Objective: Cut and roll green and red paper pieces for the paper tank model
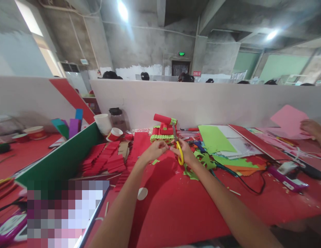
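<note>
My right hand (185, 148) grips yellow-handled scissors (178, 147), blades pointing up and away. My left hand (155, 150) pinches a small piece of red paper (167, 148) right at the blades; the piece is mostly hidden by my fingers. Just behind both hands stands a red and green paper tank model (163, 130) with a rolled red barrel. A small green scrap (155, 161) lies under my left wrist on the red table cover (176, 203).
Folded red paper pieces (106, 160) pile up at left beside a green board (62, 160). Paper cups (103, 123), a dark bottle (117, 117), green sheets (214, 138), green cut-offs (201, 162), a glue gun with black cable (287, 174). Another person's hand (314, 130) holds pink paper at right.
</note>
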Motion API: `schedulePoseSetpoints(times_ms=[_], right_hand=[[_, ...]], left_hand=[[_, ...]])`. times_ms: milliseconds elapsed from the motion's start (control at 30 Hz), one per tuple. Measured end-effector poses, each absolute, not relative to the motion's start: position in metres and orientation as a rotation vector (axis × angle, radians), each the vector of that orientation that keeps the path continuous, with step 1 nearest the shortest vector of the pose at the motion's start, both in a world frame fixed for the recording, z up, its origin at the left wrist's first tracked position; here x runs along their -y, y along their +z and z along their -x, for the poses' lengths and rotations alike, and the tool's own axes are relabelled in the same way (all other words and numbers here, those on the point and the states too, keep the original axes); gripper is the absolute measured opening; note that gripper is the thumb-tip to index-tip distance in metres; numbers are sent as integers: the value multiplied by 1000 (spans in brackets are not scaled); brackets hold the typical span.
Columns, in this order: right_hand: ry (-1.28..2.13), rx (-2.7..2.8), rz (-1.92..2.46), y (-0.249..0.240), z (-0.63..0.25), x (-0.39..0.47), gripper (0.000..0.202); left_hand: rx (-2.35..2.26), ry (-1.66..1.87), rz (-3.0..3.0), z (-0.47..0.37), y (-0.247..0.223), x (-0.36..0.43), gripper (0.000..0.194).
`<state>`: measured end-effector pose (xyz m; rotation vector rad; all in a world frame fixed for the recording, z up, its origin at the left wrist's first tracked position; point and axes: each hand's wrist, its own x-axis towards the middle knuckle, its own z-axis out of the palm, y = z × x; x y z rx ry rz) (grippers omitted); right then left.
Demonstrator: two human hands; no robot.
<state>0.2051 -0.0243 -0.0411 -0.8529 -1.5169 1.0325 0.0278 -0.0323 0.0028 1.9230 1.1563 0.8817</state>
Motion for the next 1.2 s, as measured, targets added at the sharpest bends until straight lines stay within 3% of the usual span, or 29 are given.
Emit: schedulePoseSetpoints(times_ms=[600,767,1200], right_hand=[[1002,1485,843,-39,-208,22,40],[976,1497,859,-38,-209,21,36],[1014,1460,855,-38,-210,21,44]], left_hand=[[-1105,935,-1816,-32,-6,28,21],[-1064,962,-1847,-34,-7,28,13],[-1047,997,-1846,-39,-7,31,12]])
